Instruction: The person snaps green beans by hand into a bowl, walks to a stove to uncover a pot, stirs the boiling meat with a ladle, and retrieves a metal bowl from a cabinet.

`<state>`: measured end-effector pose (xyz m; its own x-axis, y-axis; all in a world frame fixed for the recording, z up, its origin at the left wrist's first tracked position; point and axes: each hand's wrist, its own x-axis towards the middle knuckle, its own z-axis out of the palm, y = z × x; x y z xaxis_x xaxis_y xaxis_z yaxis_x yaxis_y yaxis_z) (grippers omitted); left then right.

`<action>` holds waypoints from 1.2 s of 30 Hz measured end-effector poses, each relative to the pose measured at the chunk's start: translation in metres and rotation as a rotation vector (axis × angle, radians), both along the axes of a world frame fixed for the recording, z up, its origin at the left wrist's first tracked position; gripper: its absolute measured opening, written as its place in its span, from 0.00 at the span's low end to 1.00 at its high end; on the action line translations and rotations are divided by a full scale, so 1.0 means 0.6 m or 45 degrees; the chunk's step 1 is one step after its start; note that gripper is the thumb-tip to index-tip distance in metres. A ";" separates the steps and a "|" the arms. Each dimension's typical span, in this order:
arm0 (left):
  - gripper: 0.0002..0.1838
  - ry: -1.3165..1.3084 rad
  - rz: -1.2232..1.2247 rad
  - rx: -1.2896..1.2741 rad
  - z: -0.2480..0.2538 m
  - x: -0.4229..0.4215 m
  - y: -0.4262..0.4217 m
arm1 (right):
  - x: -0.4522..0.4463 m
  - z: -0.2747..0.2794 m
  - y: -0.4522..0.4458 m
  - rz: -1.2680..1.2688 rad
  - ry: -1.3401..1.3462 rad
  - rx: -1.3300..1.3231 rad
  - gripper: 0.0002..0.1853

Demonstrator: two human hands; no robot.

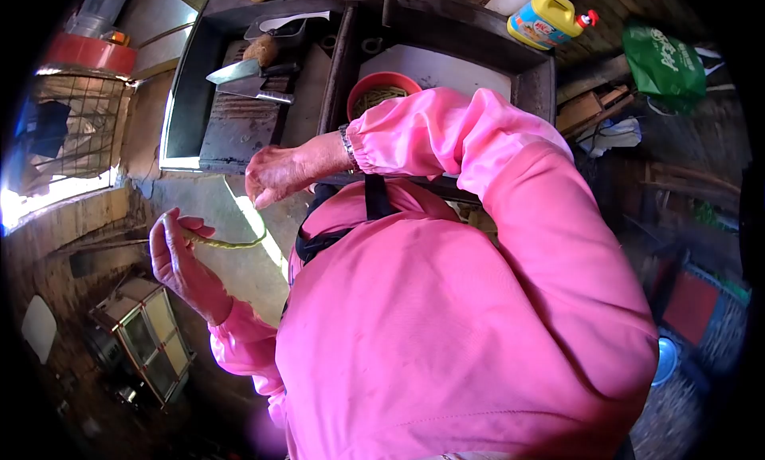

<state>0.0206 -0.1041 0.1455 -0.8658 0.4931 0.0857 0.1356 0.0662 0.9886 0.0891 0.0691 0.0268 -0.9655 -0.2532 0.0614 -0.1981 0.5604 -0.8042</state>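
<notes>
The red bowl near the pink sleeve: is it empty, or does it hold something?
Not empty: greenish pieces lie inside the red bowl. The pink sleeve hides its near side, so how full it is cannot be told.

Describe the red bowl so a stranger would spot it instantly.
Find the dark, two-part counter at the picture's top, split by a dividing bar. Just right of that bar, partly behind the pink sleeve, sits the red bowl. Its round rim and greenish pieces stand out against the pale surface.
</notes>
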 end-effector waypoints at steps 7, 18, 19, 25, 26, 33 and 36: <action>0.09 -0.051 -0.068 0.019 -0.011 0.027 0.024 | 0.009 0.007 -0.015 -0.076 0.185 -0.108 0.21; 0.15 0.031 -0.073 -0.004 -0.021 0.049 0.046 | -0.003 0.052 -0.046 -0.046 -0.079 -0.331 0.14; 0.17 0.053 -0.068 0.020 -0.020 0.053 0.049 | -0.001 0.054 -0.045 -0.104 -0.123 -0.587 0.14; 0.18 -0.321 -0.289 0.014 -0.134 0.029 -0.017 | -0.007 0.047 -0.014 -0.321 -0.204 -0.944 0.14; 0.17 -0.338 -0.296 0.062 -0.142 0.037 -0.022 | 0.012 0.088 -0.005 -0.368 -0.367 -0.877 0.14; 0.08 -0.264 -0.242 -0.035 -0.145 0.039 -0.061 | 0.067 0.070 -0.008 -0.365 -0.548 -1.033 0.13; 0.06 -0.247 -0.190 -0.072 -0.133 0.038 -0.073 | 0.085 0.056 -0.015 -0.379 -0.427 -0.852 0.12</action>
<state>0.0432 -0.1480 0.0655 -0.7807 0.6158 -0.1064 -0.0440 0.1157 0.9923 0.1403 0.0600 0.0605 -0.9805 0.0054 -0.1964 0.1956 -0.0700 -0.9782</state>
